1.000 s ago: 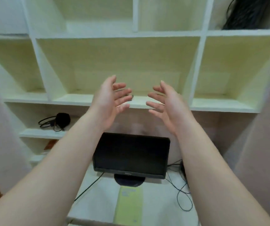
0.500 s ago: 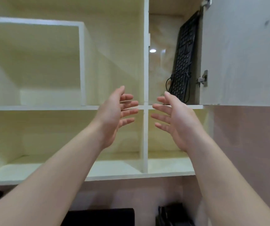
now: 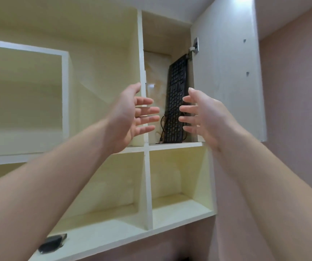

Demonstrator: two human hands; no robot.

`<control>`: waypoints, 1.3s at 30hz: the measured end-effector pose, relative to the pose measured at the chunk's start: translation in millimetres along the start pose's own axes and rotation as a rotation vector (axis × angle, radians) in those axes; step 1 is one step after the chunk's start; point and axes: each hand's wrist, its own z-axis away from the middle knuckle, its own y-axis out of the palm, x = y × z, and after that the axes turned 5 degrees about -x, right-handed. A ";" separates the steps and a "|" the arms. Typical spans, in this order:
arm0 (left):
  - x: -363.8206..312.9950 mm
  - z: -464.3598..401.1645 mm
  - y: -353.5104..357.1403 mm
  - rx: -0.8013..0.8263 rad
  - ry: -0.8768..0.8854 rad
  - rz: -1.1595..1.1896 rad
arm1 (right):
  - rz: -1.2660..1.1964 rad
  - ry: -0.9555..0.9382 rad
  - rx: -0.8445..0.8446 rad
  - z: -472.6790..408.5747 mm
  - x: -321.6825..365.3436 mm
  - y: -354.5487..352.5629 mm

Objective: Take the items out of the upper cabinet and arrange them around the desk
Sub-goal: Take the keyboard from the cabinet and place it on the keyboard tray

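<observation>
A black keyboard (image 3: 175, 95) stands on end in the narrow upper cabinet compartment (image 3: 175, 145), leaning against its right side, with its black cable (image 3: 163, 127) hanging beside it. Both my hands are raised in front of that compartment with palms facing each other. My left hand (image 3: 130, 117) is left of the keyboard, fingers spread and straight, holding nothing. My right hand (image 3: 200, 113) overlaps the keyboard's lower right edge in the view, fingers spread; whether it touches the keyboard I cannot tell.
The cabinet door (image 3: 226, 72) stands open to the right of the compartment. Open cream shelves (image 3: 102, 240) lie below and left. A small dark object (image 3: 52, 243) sits on the lowest shelf at the left. A pink wall (image 3: 292, 110) is on the right.
My view has tilted further up, so the monitor and desk have dropped out of sight. Both hands have risen towards the keyboard compartment and still hold nothing.
</observation>
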 end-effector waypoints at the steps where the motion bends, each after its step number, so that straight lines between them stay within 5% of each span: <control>1: -1.0 -3.9 -0.6 0.017 -0.002 0.002 | 0.020 -0.011 -0.019 -2.1 4.4 -0.5; 12: -9.4 -64.2 17.8 0.130 -0.042 -0.045 | 0.282 -0.038 -0.020 -79.2 41.6 -13.9; 18: -6.7 -112.9 46.9 0.121 -0.059 -0.061 | 0.335 0.046 0.120 -136.6 44.0 -18.2; 39: 49.9 -256.4 111.0 -0.056 -0.009 -0.016 | 0.221 0.185 0.205 -292.5 -2.5 -8.3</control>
